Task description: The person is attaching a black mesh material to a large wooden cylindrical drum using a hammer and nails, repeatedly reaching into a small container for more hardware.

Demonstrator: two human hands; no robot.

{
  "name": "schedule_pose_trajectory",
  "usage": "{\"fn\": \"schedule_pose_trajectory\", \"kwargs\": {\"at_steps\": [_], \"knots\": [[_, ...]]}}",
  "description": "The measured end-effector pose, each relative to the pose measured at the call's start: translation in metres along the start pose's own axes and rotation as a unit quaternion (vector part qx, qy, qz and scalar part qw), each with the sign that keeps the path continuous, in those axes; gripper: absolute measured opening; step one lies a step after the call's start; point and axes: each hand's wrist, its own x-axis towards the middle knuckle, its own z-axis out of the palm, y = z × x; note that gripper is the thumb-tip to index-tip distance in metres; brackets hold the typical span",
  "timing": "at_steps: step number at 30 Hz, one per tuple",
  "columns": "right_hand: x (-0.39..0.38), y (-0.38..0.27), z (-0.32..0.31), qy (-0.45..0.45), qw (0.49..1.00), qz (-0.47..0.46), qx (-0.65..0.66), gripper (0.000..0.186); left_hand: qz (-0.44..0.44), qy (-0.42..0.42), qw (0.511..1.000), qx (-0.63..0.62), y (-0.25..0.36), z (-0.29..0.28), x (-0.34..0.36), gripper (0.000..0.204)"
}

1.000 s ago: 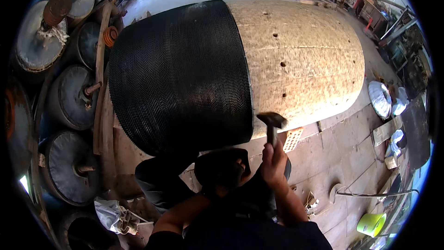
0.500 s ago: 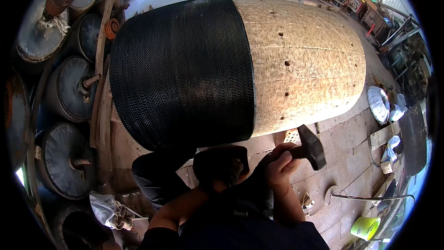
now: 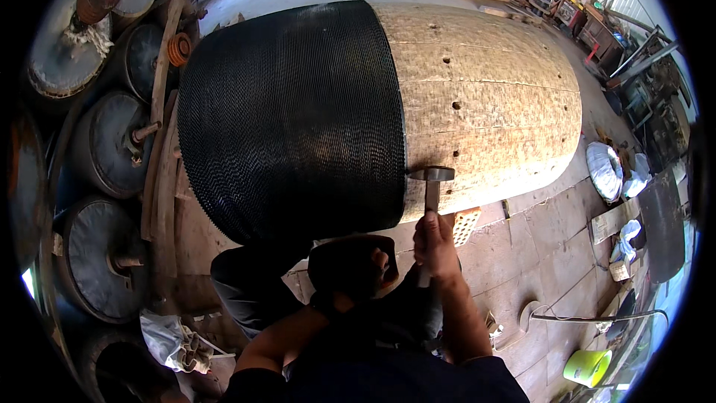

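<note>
A large barrel-shaped roller lies in front of me. Its right part is pale wood (image 3: 492,108) with dark holes; a black toothed-wire covering (image 3: 291,112) wraps the left part. My right hand (image 3: 436,250) is closed around the handle of a hammer (image 3: 432,174). The hammer's head is at the pale surface, close beside the edge of the black covering; contact is hard to judge. My left hand (image 3: 380,260) is mostly lost in shadow at a dark rounded object (image 3: 339,261) by my lap. Only a fingertip or so shows, and its grip cannot be made out.
Several dark drums with shafts (image 3: 108,261) stand along the left, beside long wooden planks (image 3: 160,142). A perforated brick (image 3: 467,225) lies under the roller's near side. At right are a white bundle (image 3: 604,172), a thin metal stand (image 3: 589,319) and a green bucket (image 3: 588,368).
My right hand has swung the hammer up and left from the floor side to the roller, beside the black covering's edge. My left hand stays about where it was.
</note>
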Motion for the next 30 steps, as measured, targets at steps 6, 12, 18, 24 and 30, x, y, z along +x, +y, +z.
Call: {"fn": "schedule_pose_trajectory", "kwargs": {"at_steps": [6,12,18,24,30], "knots": [[-0.01,0.007,0.01,-0.004,0.999,-0.016,0.028,0.043,-0.038,0.11,0.979,-0.167,0.011,-0.036,0.014,0.027],[-0.014,0.014,-0.003,0.201,0.868,-0.331,-0.311,0.027,0.094,0.35,0.93,-0.053,-0.002,-0.091,0.056,0.031],[-0.025,0.005,0.003,0.164,0.867,-0.242,-0.404,0.013,0.178,0.498,0.838,0.136,-0.036,-0.149,0.112,0.04],[-0.016,0.011,-0.006,0.207,0.787,-0.386,-0.434,0.016,0.175,0.501,0.832,0.162,-0.04,-0.152,0.12,0.041],[-0.041,0.012,0.01,0.182,0.885,-0.272,-0.332,0.016,0.174,0.506,0.827,0.171,-0.038,-0.154,0.12,0.036]]}}
